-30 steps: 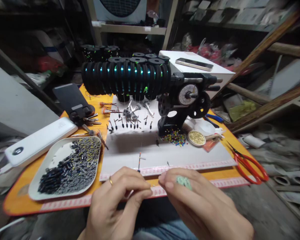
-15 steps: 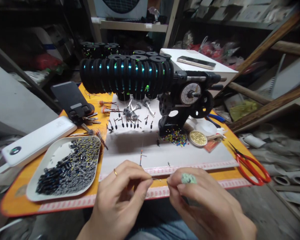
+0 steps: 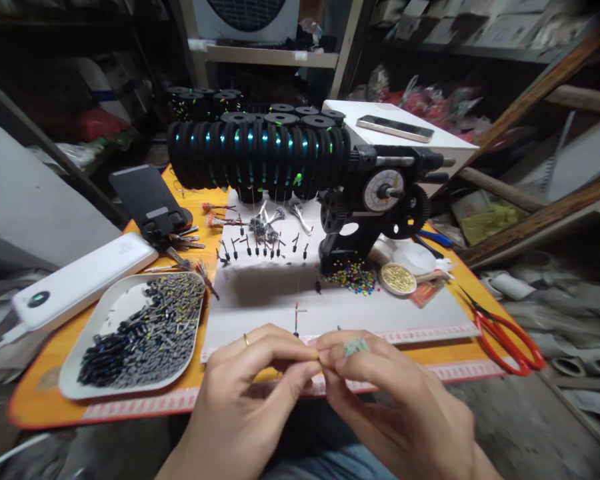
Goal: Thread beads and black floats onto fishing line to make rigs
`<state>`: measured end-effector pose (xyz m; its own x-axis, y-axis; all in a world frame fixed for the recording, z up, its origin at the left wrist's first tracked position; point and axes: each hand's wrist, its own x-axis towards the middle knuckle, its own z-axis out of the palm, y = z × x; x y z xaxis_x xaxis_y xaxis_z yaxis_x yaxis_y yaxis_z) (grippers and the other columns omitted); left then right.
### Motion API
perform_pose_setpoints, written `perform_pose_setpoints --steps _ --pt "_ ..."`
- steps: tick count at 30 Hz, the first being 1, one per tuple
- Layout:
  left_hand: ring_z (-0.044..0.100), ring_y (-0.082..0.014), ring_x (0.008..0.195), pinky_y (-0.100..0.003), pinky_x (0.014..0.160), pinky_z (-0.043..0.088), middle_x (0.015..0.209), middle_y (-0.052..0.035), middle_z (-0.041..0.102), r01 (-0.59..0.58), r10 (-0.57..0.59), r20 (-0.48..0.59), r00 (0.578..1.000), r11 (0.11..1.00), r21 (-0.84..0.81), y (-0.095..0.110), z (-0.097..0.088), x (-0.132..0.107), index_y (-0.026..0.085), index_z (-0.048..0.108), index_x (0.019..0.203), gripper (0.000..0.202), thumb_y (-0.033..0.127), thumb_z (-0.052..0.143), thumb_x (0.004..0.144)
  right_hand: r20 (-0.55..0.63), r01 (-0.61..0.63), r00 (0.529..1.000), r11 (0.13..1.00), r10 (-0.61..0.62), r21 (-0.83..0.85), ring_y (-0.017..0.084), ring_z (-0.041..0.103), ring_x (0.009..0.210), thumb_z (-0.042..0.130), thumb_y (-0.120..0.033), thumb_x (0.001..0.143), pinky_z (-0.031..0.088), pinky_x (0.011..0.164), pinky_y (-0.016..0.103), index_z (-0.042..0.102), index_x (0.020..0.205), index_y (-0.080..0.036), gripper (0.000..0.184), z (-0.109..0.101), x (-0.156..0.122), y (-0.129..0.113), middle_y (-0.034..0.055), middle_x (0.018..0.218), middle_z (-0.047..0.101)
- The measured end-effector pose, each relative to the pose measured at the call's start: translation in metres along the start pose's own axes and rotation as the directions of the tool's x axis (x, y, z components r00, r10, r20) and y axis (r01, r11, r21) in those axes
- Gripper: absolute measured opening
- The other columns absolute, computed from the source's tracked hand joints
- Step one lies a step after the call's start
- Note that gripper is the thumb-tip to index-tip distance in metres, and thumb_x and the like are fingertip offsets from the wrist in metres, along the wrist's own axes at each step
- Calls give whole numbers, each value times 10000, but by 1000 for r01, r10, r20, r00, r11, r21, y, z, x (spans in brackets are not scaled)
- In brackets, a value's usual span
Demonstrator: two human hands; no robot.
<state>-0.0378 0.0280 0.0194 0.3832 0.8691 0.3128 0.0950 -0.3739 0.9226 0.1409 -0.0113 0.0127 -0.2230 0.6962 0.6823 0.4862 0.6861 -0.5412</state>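
My left hand (image 3: 250, 400) and my right hand (image 3: 400, 407) meet in front of me over the near edge of the orange table (image 3: 45, 393). Both are pinched, fingertips touching each other at a tiny item I cannot make out. A ring sits on a left finger, and a green patch on a right finger. Just beyond the fingertips a small float with a red tip (image 3: 297, 315) stands on the white board (image 3: 260, 293), hanging from a thin line. The line runs up toward the row of black spools (image 3: 255, 157) on the black winding machine (image 3: 375, 200).
A white tray of small dark floats (image 3: 140, 333) lies at left, next to a white power bank (image 3: 80, 280) and a phone stand (image 3: 145, 193). Coloured beads (image 3: 353, 275), a dish of gold beads (image 3: 397, 279) and red scissors (image 3: 505, 333) lie at right. A phone (image 3: 395, 128) rests on a white box behind.
My two hands, apart half a second ago, have closed together until the fingertips touch. The small float on the line has shifted slightly to the right.
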Motion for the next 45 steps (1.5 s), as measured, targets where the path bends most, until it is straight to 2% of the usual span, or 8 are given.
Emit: perform_pose_setpoints --steps 6,12,17,24,30,35,39,45 --pt "718 -118 737 -147 641 564 807 -4 772 -18 18 -9 1000 999 -41 0 -2 2 211 765 866 179 50 686 861 -78 -60 995 997 64 56 130 734 921 611 90 815 622 864 198 550 1094 -207 412 1 -1 -3 36 982 714" --pt "659 -108 727 -163 664 528 785 29 694 150 -145 39 989 972 -179 2 -4 -1 238 708 821 131 120 694 874 -143 -123 980 988 135 92 157 759 901 597 83 839 641 822 241 582 1221 -215 484 1 -3 -5 47 1065 762" --pt "638 -101 730 -146 640 520 790 27 670 190 -206 -5 979 911 -367 0 1 -2 242 726 819 164 100 676 885 -91 -214 974 976 210 -36 157 671 777 608 -4 848 591 680 255 678 1002 -170 237 4 11 -12 33 833 712" --pt "625 -113 710 -177 619 526 796 13 638 181 -191 10 982 911 -371 -1 6 -4 222 689 830 148 104 641 905 -129 -69 991 952 31 -299 177 666 756 641 -36 840 610 642 270 695 916 -155 151 8 11 -13 82 820 682" --pt "617 -125 727 -196 635 518 789 14 628 202 -189 74 979 943 -263 4 2 -2 219 633 796 165 93 610 901 82 285 957 865 -277 -412 217 698 1031 663 -55 886 633 834 286 719 869 -144 107 -5 9 -6 89 960 784" --pt "687 -136 784 -182 647 569 853 -16 689 -42 42 -11 999 999 5 -4 3 -5 218 648 901 175 45 625 892 -62 29 997 979 -42 -199 192 668 798 642 -18 847 599 669 300 677 858 -132 119 3 16 -6 94 807 719" --pt "712 -136 775 -192 707 587 844 -40 716 -340 348 -2 938 916 212 -10 2 -4 195 630 989 259 -27 626 857 -18 -175 984 984 175 -33 165 613 698 605 -46 861 528 587 282 650 841 -149 114 5 17 -8 52 745 645" --pt "688 -154 708 -242 686 574 793 -41 717 -391 375 116 920 844 367 -9 -4 1 194 615 925 140 57 619 894 76 -84 993 994 90 -74 188 591 725 565 -50 888 515 625 311 623 835 -159 134 -1 19 -6 51 747 636"
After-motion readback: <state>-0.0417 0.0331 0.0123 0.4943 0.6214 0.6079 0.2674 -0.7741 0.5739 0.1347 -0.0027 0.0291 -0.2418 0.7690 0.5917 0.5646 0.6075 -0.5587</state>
